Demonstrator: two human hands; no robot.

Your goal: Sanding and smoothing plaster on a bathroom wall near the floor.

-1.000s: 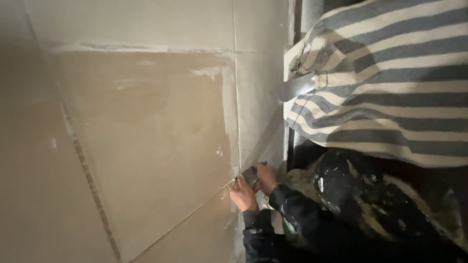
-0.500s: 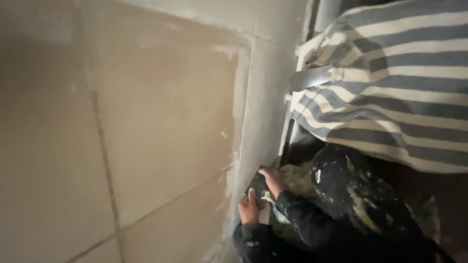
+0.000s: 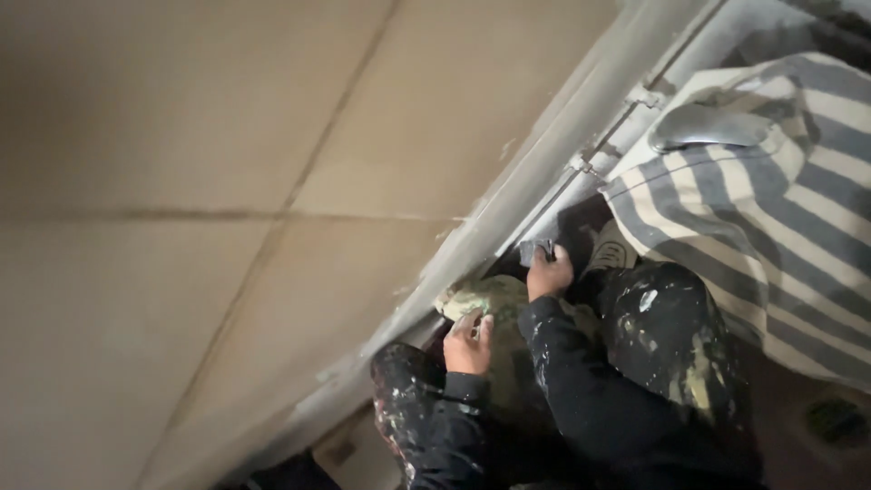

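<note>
My right hand point(image 3: 549, 274) grips a small dark grey tool point(image 3: 535, 249), held at the foot of the pale wall strip beside a door frame point(image 3: 590, 154). My left hand point(image 3: 469, 343) rests on a lumpy, paint-smeared bundle point(image 3: 494, 304) that lies on my lap, fingers curled over its top. Both sleeves are black and spattered with pale paint. Large beige wall tiles point(image 3: 227, 227) with thin joints fill the left of the view.
A striped grey and white cloth point(image 3: 771, 218) hangs at the right, with a metal door handle point(image 3: 708, 127) poking out above it. My knees in paint-stained dark trousers point(image 3: 662, 336) are below. A round floor drain point(image 3: 835, 419) sits at the lower right.
The view has tilted and dropped. My hands have left the tile joint on the wall and come down and right, toward the door frame and my lap.
</note>
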